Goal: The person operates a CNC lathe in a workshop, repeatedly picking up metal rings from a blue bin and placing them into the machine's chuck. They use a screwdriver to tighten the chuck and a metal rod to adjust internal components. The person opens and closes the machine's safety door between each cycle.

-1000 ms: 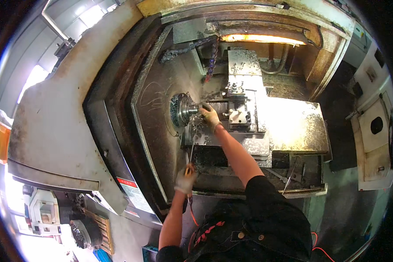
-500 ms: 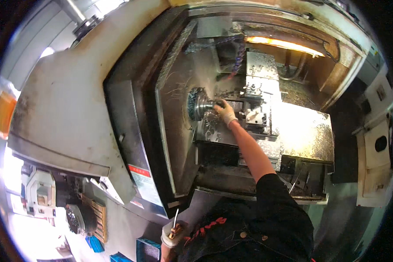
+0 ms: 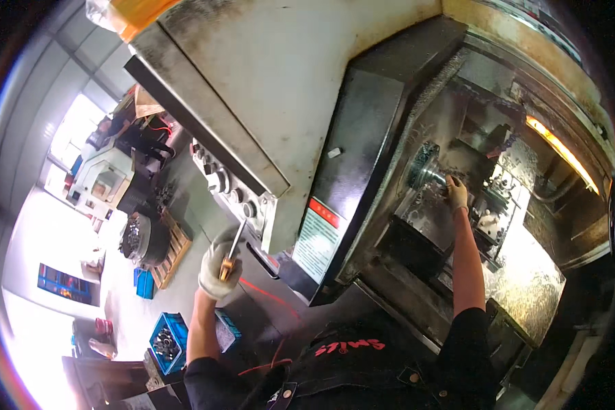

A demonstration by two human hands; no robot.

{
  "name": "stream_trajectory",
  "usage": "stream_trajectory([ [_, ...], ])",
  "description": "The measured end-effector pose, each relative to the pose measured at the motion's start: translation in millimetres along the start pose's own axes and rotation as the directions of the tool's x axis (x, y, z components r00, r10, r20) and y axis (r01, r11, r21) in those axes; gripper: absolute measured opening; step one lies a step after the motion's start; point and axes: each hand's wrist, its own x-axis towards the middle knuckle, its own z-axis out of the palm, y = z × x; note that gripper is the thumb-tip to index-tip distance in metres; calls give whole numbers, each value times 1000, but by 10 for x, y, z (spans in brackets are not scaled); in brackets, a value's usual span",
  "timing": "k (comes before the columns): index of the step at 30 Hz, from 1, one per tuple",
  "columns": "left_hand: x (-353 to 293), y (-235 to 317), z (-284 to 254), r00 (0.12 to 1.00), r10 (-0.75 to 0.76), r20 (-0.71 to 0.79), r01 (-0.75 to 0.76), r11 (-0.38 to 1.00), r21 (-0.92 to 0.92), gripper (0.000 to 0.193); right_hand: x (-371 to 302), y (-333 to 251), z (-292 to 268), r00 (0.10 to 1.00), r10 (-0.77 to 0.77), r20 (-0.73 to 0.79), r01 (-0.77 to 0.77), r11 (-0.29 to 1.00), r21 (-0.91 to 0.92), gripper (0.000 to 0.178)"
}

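My gloved left hand (image 3: 215, 270) is closed round a screwdriver-like tool (image 3: 227, 265) with an orange-brown handle. Its thin metal shaft points up toward the knobs and buttons of the control panel (image 3: 249, 208); whether a finger touches the panel cannot be made out. Deep inside the open lathe, my gloved right hand (image 3: 458, 196) has its fingers closed at the outer end of a round metal workpiece (image 3: 435, 176). That workpiece sits in the chuck (image 3: 422, 164), which has a dark, bluish rim. Beside this hand stands the tool post (image 3: 493, 220).
A lamp (image 3: 560, 152) lights the chip-covered machine interior. The lathe door (image 3: 362, 137) stands between my arms. To the left are blue crates (image 3: 167, 342), a drum of metal parts (image 3: 143, 239) on a wooden pallet (image 3: 174, 249), and another person (image 3: 133, 133) near a white machine.
My view has swung left, so the machine now appears farther right. My left hand, still holding the tool, has risen to the control panel. The right hand remains at the workpiece.
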Motion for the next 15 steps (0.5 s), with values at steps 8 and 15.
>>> stream_trajectory([
  [8, -244, -693, 251, 998, -45, -35, 51, 977, 205, 48, -449, -357, 228, 994, 68, 86, -71, 997, 38, 59],
  [15, -76, -548, 233, 932, -352, 79, 360, 925, -121, 60, -512, -306, 333, 996, -7, -92, 8, 1000, 3, 54],
])
